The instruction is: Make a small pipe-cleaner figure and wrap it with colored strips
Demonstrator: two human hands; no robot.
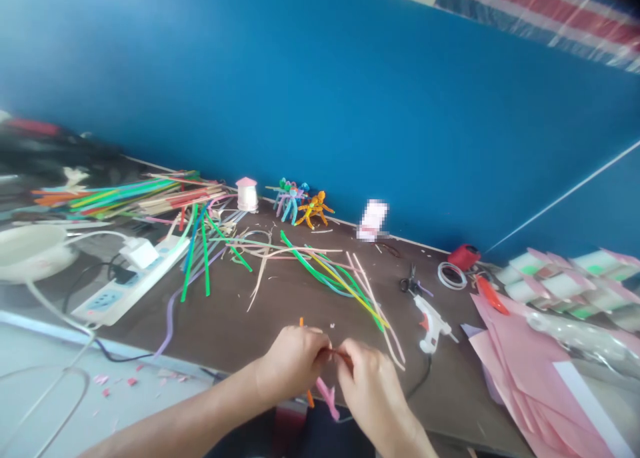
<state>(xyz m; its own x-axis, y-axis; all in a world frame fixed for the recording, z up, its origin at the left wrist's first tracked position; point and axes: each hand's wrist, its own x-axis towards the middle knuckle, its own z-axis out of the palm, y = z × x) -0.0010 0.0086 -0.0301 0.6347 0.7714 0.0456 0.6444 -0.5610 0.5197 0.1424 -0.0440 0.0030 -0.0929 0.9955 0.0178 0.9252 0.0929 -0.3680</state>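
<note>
- Orange craft strip: lower centre of the frame, just over the near edge of the dark brown counter. Its ends show above and below the left hand; the fingers hide the middle, so one piece or two cannot be told.
- Left hand: fingers curled and pressed against the thumb, pinching the strip.
- Right hand: fingertips drawn together, pinching a thin orange length right beside the left hand. The close spacing appears to confine both grips to one short span.
- Pink strip: hangs below the hands, apparently caught in the same pinch.
- Loose green, yellow and cream strips: spread on the counter just ahead of the hands, seemingly left within easy reach.
- White hot glue gun: right of centre, its black cord trailing toward the near edge; black-handled scissors lie just beyond it.
- White power strip: left of the frame, probably set aside to keep cords off the work area.
- Pink paper sheets: overlapping at lower right.
- Twisted strip figures: upright against the blue wall, set back from the hands, beside a pink-topped white cup.
</note>
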